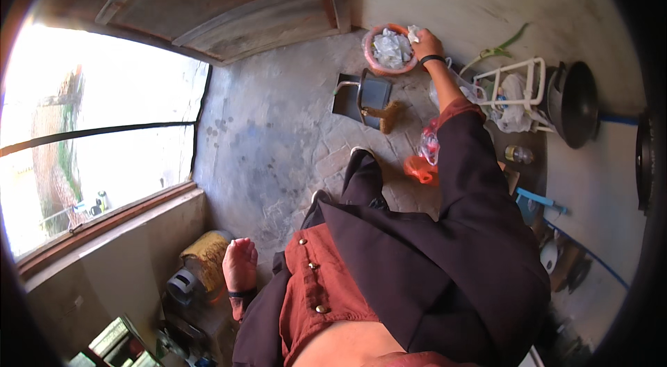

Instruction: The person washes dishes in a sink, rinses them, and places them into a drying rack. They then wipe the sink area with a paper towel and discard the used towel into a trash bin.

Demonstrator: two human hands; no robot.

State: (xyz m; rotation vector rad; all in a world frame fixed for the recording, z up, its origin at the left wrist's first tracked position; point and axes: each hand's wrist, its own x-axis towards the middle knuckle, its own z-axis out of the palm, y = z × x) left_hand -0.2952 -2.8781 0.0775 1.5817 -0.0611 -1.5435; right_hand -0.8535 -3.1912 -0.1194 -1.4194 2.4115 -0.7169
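My right hand reaches out to the far wall and holds a crumpled white tissue. It is over the right edge of an orange waste basket with a clear plastic liner. Crumpled white waste fills the basket. At my left side, my left hand hangs with its palm showing and fingers loosely bent, holding nothing. A rusty yellow gas cylinder stands beside it.
A dustpan and a brush lie before the basket. Red plastic bags are by my right foot. To the right are a white rack, a dark wok and a jar. A wooden door borders the left.
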